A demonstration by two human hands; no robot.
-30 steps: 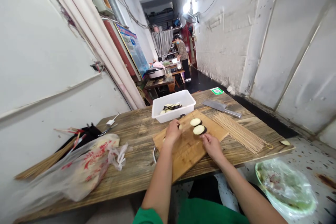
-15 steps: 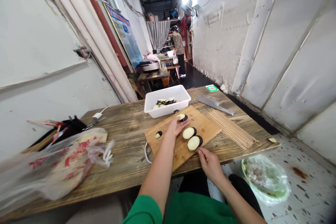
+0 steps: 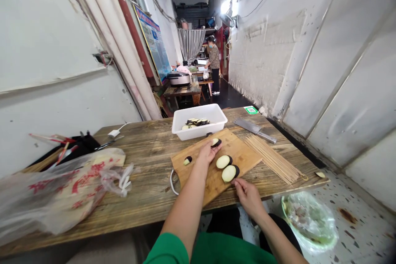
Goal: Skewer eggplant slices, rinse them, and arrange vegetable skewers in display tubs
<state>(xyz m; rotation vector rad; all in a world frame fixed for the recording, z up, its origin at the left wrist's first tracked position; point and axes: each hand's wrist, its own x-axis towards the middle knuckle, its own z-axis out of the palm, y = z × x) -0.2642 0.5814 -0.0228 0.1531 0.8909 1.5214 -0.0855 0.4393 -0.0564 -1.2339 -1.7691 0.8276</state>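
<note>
My left hand (image 3: 208, 152) is over the wooden cutting board (image 3: 244, 152), palm partly up, its thumb and fingers on a dark-skinned eggplant slice (image 3: 215, 142). Nearer to me, two more pale oval eggplant slices (image 3: 229, 173) line up toward my right hand (image 3: 247, 196). The right fingers are pinched together at the edge of the closest slice; whatever thin thing they grip is too small to make out. A small eggplant end piece (image 3: 187, 160) lies on the board's left part. Behind the board, a white plastic tub (image 3: 199, 133) contains several eggplant slices.
A cleaver (image 3: 255, 130) and a bundle of thin bamboo skewers (image 3: 272, 159) lie right of the board. At left are a plastic bag (image 3: 71, 189) and a white plug (image 3: 114, 133). A lined bin (image 3: 309, 222) stands on the floor. One person (image 3: 214, 64) stands far back.
The view has shifted slightly, so the table appears a little lower. Both hands keep nearly the same place by the slices. The far person's arms and the white container there have moved slightly.
</note>
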